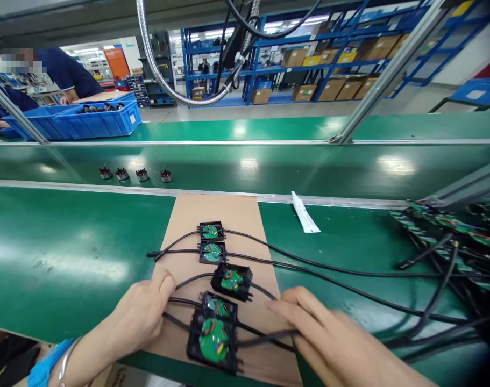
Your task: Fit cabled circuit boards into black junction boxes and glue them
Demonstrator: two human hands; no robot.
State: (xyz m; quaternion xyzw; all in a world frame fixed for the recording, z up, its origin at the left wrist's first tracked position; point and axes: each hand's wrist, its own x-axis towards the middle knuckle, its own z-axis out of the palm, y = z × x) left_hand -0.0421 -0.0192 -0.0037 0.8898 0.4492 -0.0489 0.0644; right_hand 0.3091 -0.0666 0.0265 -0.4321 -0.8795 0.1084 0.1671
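Several small black plastic housings with green circuit boards inside lie in a column on a brown cardboard sheet [236, 212]. A black cable runs out of each side of them. My left hand [142, 309] is closed around the left cables of the three nearest housings. My right hand [321, 328] has its fingers closed on their right-hand cables [264, 338]. The nearest housing [212, 341] is tilted and overlaps the one behind it [218, 306]; the third [232, 280] sits at an angle. Two farther housings [211, 231] lie flat, untouched, their left cable ends crossing.
More boards and black cables are piled at the right [462, 236]. A white tube [305, 214] lies behind the cardboard's right side. Several small round metal parts [142, 174] stand on the green belt beyond the rail. Blue bins [103, 123] and a person are at the far left.
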